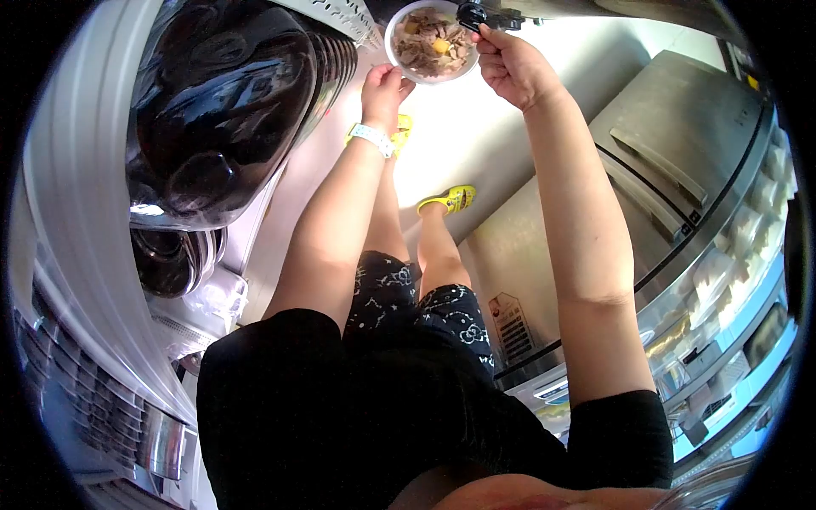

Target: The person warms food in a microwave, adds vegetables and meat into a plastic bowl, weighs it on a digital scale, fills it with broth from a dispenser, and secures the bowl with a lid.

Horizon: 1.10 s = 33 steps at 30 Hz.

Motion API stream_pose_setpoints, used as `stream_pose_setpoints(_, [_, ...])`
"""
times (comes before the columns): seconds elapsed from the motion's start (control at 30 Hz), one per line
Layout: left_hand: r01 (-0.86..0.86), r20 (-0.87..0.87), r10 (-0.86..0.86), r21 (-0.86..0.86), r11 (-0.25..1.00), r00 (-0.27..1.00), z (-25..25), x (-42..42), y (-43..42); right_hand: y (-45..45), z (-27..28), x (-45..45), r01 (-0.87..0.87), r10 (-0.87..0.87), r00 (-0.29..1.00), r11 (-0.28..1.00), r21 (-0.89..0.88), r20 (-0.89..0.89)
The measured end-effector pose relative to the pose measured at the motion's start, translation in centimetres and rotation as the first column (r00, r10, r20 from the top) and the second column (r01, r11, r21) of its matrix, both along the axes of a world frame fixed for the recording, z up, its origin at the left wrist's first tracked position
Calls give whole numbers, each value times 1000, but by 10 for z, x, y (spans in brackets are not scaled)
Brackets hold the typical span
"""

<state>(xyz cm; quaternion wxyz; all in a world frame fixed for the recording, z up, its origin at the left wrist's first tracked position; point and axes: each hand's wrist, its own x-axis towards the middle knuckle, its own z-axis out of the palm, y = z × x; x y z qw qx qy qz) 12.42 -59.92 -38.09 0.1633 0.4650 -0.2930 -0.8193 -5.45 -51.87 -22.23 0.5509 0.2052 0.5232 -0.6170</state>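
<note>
While the glossy black stack (225, 98) stands well to the left of both grips, the left hand (381, 89) sits at the near left edge of the bowl (436, 80). Its fingers are bunched, leaving only a narrow gap, with the tips at or just beside the rim; whether they pinch it or merely steady it, I cannot tell. A light touch outside the rim seems best here, with the fingertips clear of the sliced meat (415, 56) and the wristband (372, 138) clear of the edge. A white perforated edge (344, 19) lies close beyond this hand, so a sideways nudge could knock against it.

Between the two grips, the bowl shows its open side to the camera. Being round, it has no long axis; its contents include yellow pieces (441, 45) among the meat, and holding it level would guard against spills.

The right hand (514, 70) has thumb and fingers closed on a black piece (473, 15) just past the bowl's far right edge. That piece's long axis runs roughly crosswise, one end toward the bowl and the other out past the fingertips to the right. What it belongs to is unclear. A firm pinch with a relaxed wrist should steady it, the forearm clear of the steel cabinet (680, 119) farther right.
</note>
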Motion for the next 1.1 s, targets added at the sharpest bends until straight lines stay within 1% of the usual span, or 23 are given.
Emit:
stream_pose_setpoints(0.07, [-10,-13,10,11,1000,1000,0,-2,2,2,-2,-1,5,-5,1000,1000,-3,11])
stream_pose_setpoints(0.17, [-110,-41,114,73,991,993,-6,-7,16,3,-4,-3,-26,26,1000,999,-26,-7])
stream_pose_setpoints(0.27, [-148,-45,154,116,982,987,-1,-20,34,4,-9,-3,-26,26,999,1000,4,-20])
stream_pose_setpoints(0.3, [-190,-70,199,113,975,977,-1,-24,40,5,-9,-5,-39,39,999,999,-3,12])
stream_pose_setpoints(0.33, [-193,-71,202,115,974,977,-1,-26,43,6,-9,-6,-51,51,998,999,-11,43])
stream_pose_setpoints(0.37, [-180,-29,186,129,975,982,0,-26,47,7,-10,-7,-53,53,998,999,-8,43])
stream_pose_setpoints(0.43, [-125,37,121,149,981,992,9,-22,48,10,-12,-10,-70,85,993,983,-170,84])
stream_pose_setpoints(0.47, [-126,36,122,148,981,992,13,-19,44,10,-14,-10,-71,86,993,983,-170,83])
stream_pose_setpoints(0.53, [-95,7,95,146,985,995,12,-7,32,1,-2,-3,-23,22,999,999,25,27])
stream_pose_setpoints(0.6, [-90,55,87,52,995,995,13,-3,17,0,1,-2,-30,30,999,999,23,11])
stream_pose_setpoints(0.67, [-60,49,60,-11,998,997,9,-4,1,-1,2,-1,-39,39,999,999,20,-5])
stream_pose_setpoints(0.7, [-14,29,16,-53,999,999,5,-6,-7,-1,2,0,-42,43,999,999,24,-11])
stream_pose_setpoints(0.73, [-14,28,15,-53,999,999,1,-10,-12,-1,2,0,-45,46,999,999,30,-18])
stream_pose_setpoints(0.8, [64,-5,-65,-153,986,998,-5,-18,-21,0,1,-1,-60,60,998,998,29,-10])
stream_pose_setpoints(0.83, [113,29,-109,-196,974,994,-8,-20,-26,1,0,-2,-76,76,997,997,29,-2])
stream_pose_setpoints(0.87, [112,29,-109,-194,975,994,-10,-20,-27,2,-1,-2,-76,76,997,997,31,-3])
stream_pose_setpoints(0.93, [130,65,-124,-98,987,990,-7,-22,-31,1,-1,-2,-58,59,998,998,40,-13])
stream_pose_setpoints(1.07, [125,50,-121,-78,989,991,-2,-20,-24,0,1,0,-70,70,998,996,58,1])
stream_pose_setpoints(1.1, [91,23,-90,-50,995,996,0,-19,-19,0,0,1,-61,61,998,997,57,-4])
